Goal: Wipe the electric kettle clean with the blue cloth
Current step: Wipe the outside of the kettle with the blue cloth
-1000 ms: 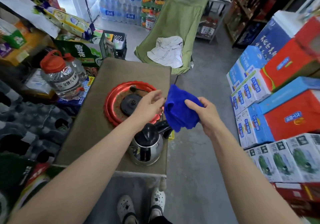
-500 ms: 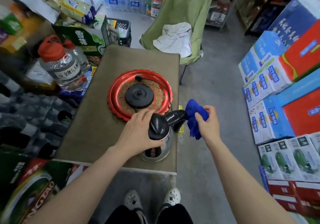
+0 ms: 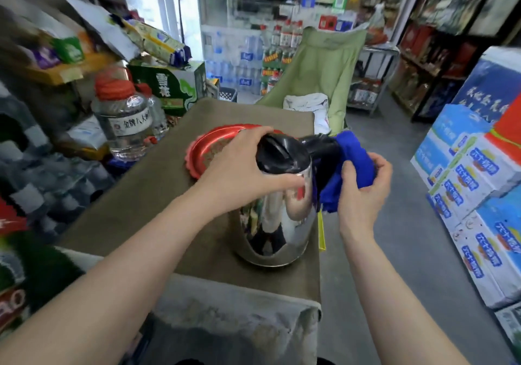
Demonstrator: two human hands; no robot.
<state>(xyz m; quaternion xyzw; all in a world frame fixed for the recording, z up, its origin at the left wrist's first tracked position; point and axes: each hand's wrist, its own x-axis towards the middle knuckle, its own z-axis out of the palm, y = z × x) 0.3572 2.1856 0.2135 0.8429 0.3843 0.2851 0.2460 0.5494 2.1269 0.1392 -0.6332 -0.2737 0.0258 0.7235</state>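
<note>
Left hand (image 3: 248, 167) curled around upper body of electric kettle (image 3: 277, 212), fingers over black lid rim, thumb on steel wall. Right hand (image 3: 363, 192) closed on bunched blue cloth (image 3: 352, 161), cloth pressed against black handle. Kettle upright near front right of brown table (image 3: 135, 215), lid shut, contents not visible. Red tray (image 3: 197, 153) behind kettle, contents unclear. Large clear bottle (image 3: 127, 122), red cap, left of table

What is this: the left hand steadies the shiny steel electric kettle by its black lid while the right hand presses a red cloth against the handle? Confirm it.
Not quite: the cloth is blue, not red. The head view shows the left hand steadying the shiny steel electric kettle by its black lid while the right hand presses the cloth against the handle.
</note>
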